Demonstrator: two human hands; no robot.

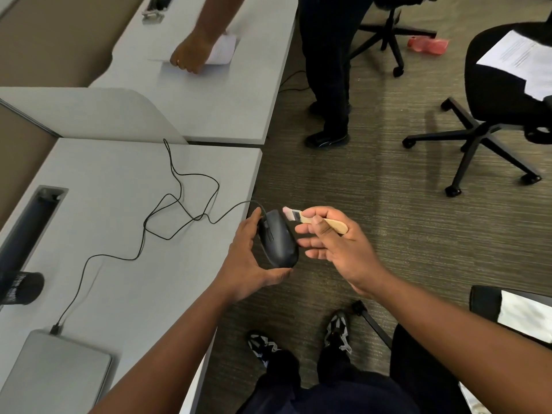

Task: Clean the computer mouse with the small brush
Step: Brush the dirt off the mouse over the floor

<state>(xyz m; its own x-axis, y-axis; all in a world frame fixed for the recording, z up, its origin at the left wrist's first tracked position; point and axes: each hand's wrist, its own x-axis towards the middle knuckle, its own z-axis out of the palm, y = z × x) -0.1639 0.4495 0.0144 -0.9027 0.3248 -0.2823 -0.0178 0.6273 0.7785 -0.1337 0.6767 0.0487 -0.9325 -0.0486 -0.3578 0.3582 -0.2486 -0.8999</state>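
A black wired computer mouse (278,239) is held in the air just past the desk's right edge. My left hand (249,258) grips it from the left and underneath, thumb near its front. My right hand (331,239) pinches a small wooden-handled brush (316,221) between thumb and forefinger. The brush's pale bristles point left and sit at the mouse's upper right side, by its front. The mouse's black cable (179,198) loops over the grey desk (119,234) to a plug beside a closed laptop (56,372).
A cable slot (33,222) and a dark cylinder (27,288) sit at the desk's left. Another person (328,70) stands at the far desk, a hand on paper (221,49). Black office chairs (493,115) with papers stand right. My feet (337,330) are on carpet.
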